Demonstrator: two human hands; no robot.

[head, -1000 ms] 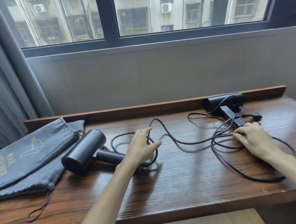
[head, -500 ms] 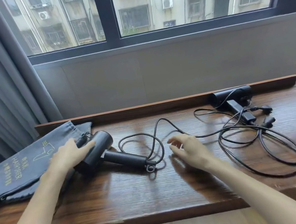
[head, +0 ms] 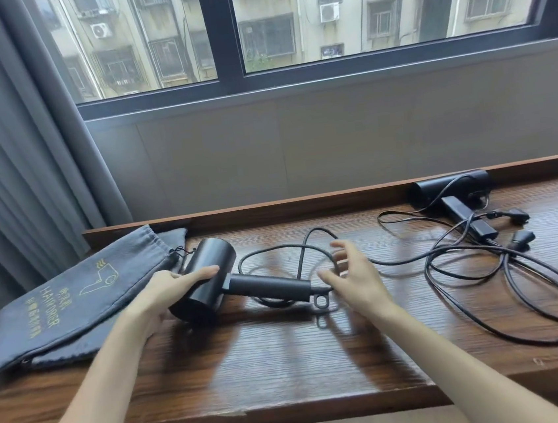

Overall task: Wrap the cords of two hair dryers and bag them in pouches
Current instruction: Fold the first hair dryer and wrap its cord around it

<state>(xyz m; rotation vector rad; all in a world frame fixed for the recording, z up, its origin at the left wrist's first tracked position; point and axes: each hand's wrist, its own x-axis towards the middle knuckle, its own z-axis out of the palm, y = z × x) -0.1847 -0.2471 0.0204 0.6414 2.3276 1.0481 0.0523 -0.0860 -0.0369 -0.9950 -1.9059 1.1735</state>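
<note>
1. Near hair dryer (head: 209, 280): black, lying on its side on the table (head: 287, 365), left of centre. Barrel points toward the near left; handle runs right and ends in a small hanging loop (head: 321, 300).
2. Left hand (head: 172, 288): lies on the left side of that dryer's barrel, thumb stretched along the top, fingers wrapped behind it. It grips the barrel.
3. Right hand (head: 353, 272): hovers just right of the handle end, fingers spread and loosely bent, blurred. It sits over the cord loops; whether a fingertip touches the cord I cannot tell. It holds nothing.
4. Cord of the near dryer (head: 274, 249): leaves the handle end, makes loose loops just behind the handle, then trails right across the table toward the tangle.
5. Second hair dryer (head: 447, 190): black, far right of the table, barrel against the raised back ledge (head: 304, 201), handle angled toward the near right.
6. Cord tangle (head: 506, 287): large loose loops right of centre, reaching the near right part of the table. Two plugs (head: 521, 239) lie close to the second dryer's handle, one nearer than the other.
7. Pouches (head: 70, 302): grey fabric drawstring bags, stacked flat at the left end of the table, just beside the near dryer's barrel. The top one carries a yellow dryer drawing and lettering.
8. Surroundings: grey curtain (head: 13, 153) at left, window (head: 285, 21) above the wall behind the table, apartment blocks outside.
</note>
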